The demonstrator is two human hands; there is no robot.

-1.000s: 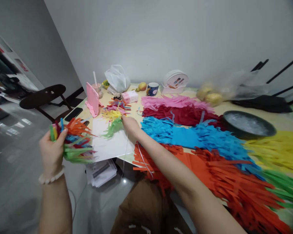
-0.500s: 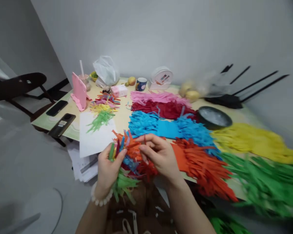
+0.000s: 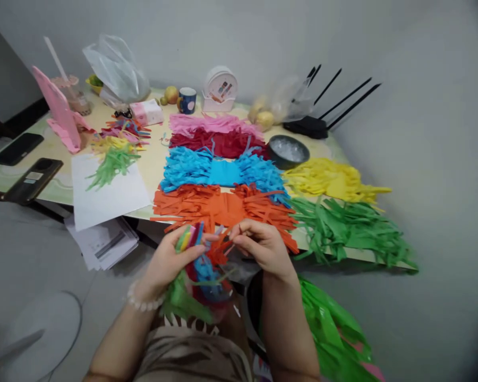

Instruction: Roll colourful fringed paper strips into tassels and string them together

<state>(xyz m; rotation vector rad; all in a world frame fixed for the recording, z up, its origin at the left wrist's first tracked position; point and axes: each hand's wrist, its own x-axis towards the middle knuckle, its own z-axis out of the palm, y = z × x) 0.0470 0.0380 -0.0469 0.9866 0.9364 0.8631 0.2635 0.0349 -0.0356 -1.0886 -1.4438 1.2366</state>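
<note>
My left hand [image 3: 173, 260] is closed round a bundle of fringed paper strips [image 3: 207, 273] in green, yellow, dark red, blue and orange, their loose ends hanging over my lap. Facing it, my right hand [image 3: 265, 246] pinches thumb against forefinger at the end of an orange paper strip [image 3: 222, 249] from that bundle. Motion blurs the hanging ends. Just beyond both hands lies a sheet of orange fringed paper [image 3: 225, 208] along the table's near edge. Behind that are blue [image 3: 225, 172], dark red [image 3: 235, 142] and pink fringed sheets [image 3: 215, 126].
Yellow [image 3: 338, 180] and green fringed sheets [image 3: 350, 231] lie at right, near a dark bowl [image 3: 289, 151]. At left are white paper [image 3: 107, 196], a small multicoloured bundle [image 3: 115, 162], two phones [image 3: 34, 180] and a pink stand [image 3: 59, 114]. A mug [image 3: 187, 101] stands behind. A green bag [image 3: 330, 329] sits below.
The view has swung right and down, so the table sits further left and higher. The bundle has dropped lower in my left hand's grasp, and my right hand still pinches beside it.
</note>
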